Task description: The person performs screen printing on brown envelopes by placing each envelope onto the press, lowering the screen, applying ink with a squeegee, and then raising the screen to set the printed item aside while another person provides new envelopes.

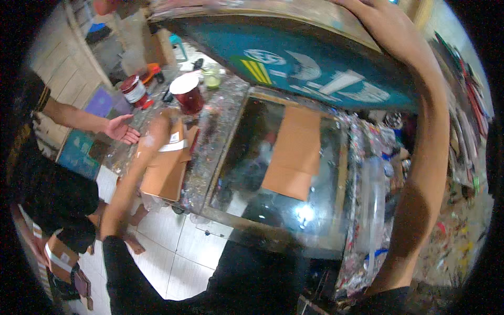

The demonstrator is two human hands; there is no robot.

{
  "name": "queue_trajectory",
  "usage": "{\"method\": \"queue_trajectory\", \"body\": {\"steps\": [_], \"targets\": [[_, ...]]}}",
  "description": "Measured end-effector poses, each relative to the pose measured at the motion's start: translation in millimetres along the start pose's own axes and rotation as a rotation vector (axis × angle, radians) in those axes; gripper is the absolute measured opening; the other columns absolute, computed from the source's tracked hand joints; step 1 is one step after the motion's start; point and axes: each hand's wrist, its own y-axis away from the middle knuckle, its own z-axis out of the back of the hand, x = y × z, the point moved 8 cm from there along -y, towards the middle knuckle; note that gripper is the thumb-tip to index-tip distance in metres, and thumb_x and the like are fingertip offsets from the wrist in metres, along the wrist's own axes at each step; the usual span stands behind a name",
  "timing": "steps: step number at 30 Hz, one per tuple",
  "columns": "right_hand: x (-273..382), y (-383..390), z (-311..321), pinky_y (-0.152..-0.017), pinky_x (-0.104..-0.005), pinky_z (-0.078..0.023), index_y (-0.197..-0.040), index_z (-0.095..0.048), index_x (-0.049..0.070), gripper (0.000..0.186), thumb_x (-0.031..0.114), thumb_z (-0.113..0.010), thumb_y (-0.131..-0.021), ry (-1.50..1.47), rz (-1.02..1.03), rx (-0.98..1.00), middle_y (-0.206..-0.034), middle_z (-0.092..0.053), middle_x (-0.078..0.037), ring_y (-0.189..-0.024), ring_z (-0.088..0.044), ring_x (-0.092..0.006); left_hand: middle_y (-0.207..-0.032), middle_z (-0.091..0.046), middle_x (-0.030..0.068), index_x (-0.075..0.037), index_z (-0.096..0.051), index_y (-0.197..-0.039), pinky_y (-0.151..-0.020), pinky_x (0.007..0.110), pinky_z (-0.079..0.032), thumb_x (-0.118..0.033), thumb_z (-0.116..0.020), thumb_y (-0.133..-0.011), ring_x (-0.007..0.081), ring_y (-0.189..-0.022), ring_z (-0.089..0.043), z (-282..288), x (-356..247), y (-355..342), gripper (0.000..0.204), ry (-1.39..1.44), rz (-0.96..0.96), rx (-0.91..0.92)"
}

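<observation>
In the head view, your right hand (pixel 367 10) reaches to the top edge of the frame and lies flat, fingers spread, on the upper side of the raised printing screen (pixel 315 68). The teal mesh with its pale stencil shapes faces down toward you, so the hand is there to keep the frame tilted up and off the bed.

Below it, in the middle of the frame, the glass bed (pixel 252 173) lies uncovered, with a brown cardboard piece (pixel 294 152) lying flat on it, square to the frame, just where the screen would come down.

Your left hand (pixel 157 123) stretches to the left of centre onto a stack of brown cardboard sheets (pixel 165 168) on the paint-spattered table (pixel 215 131). It is blurred; you cannot tell whether it grips a sheet or only rests on it.

Behind the stack stand a red ink tub (pixel 187 93) with a white lid and a smaller red jar (pixel 134 90), within reach. At the left another person's open hand (pixel 122 128) hovers by the table edge.
</observation>
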Motion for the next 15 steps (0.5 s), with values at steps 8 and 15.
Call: {"method": "queue_trajectory", "body": {"steps": [8, 15], "targets": [[11.1, 7.6, 1.5, -0.083, -0.0491, -0.052, -0.123, -0.062, 0.018, 0.042, 0.042, -0.033, -0.104, 0.050, -0.003, 0.192, -0.091, -0.066, -0.026, -0.094, -0.067, -0.0412, -0.125, -0.061, 0.0166, -0.003, -0.056, -0.127, -0.100, 0.042, -0.049, -0.011, -0.063, -0.087, 0.0345, -0.117, -0.059, -158.0, -332.2, 13.4, 0.041, 0.415, -0.628, 0.261], [-11.9, 14.9, 8.6, -0.094, -0.0502, -0.048, -0.104, -0.070, -0.003, 0.066, 0.056, -0.041, -0.096, -0.255, -0.124, 0.042, -0.111, -0.065, -0.029, -0.105, -0.062, -0.0463, -0.118, -0.063, 0.0113, -0.003, -0.060, -0.119, -0.104, 0.042, -0.044, -0.014, -0.063, -0.083, 0.0292, -0.117, -0.058, -136.8, -333.6, 49.3, 0.038, 0.174, -0.792, 0.355]]}}
